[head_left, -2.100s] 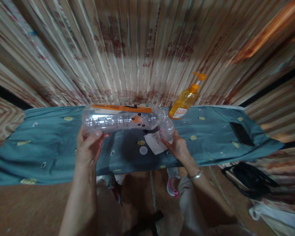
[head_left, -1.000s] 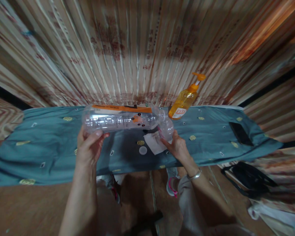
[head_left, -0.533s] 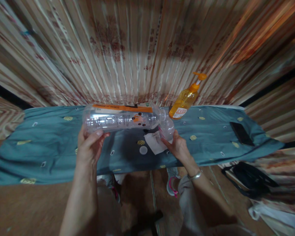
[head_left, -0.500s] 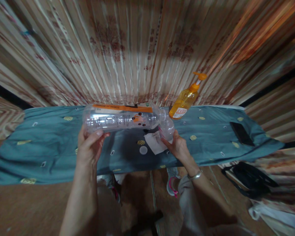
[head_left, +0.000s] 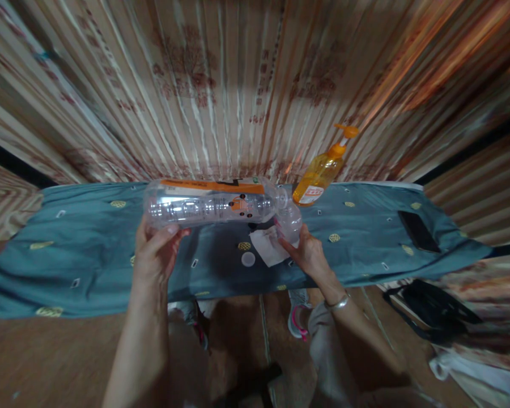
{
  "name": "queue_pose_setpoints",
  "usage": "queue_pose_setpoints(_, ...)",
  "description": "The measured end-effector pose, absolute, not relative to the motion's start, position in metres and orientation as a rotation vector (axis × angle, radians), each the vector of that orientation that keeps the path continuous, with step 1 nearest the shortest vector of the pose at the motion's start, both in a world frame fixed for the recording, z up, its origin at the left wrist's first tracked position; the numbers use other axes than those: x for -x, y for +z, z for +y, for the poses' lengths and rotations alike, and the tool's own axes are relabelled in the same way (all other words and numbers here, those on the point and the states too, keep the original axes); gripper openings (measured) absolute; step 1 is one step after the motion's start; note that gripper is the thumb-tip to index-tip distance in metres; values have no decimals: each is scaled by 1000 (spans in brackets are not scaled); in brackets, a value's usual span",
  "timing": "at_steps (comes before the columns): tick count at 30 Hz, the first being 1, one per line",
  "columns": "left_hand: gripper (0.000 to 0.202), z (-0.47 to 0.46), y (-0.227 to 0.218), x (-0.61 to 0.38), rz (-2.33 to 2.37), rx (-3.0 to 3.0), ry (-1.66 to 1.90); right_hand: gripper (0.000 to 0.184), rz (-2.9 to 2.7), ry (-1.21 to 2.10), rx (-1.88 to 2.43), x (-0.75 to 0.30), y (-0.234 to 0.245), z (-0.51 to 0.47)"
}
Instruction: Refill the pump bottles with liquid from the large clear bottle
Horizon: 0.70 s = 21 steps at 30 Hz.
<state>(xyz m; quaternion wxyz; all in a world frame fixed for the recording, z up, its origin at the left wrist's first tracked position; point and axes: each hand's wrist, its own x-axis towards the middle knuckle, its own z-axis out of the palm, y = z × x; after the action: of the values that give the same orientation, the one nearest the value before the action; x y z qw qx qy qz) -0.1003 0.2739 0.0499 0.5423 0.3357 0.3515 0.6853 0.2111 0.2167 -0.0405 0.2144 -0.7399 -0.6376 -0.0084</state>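
A large clear plastic bottle (head_left: 208, 204) with an orange and black label lies on its side in the air above the cloth. Its base end rests in my left hand (head_left: 159, 243), thumb in front and fingers behind. My right hand (head_left: 308, 252) is closed around a small clear plastic bottle (head_left: 289, 222), tilted, its upper part meeting the large bottle's mouth at the right. Whether liquid passes between them I cannot tell. Below them a white tissue (head_left: 268, 247) and a round whitish cap (head_left: 248, 259) lie on the cloth.
Behind my right hand stands a yellow pump bottle (head_left: 318, 178) with an orange pump. A black phone (head_left: 419, 231) lies at the right of the teal tablecloth (head_left: 89, 243). A striped curtain (head_left: 238, 85) hangs behind. On the lower right is a black bag (head_left: 433, 309).
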Motion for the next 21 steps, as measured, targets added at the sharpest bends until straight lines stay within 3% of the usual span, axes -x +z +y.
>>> queue_pose_setpoints(21, 29, 273, 50, 101, 837, -867, 1615, 59, -1761, -8, 2071, -210, -38, 216)
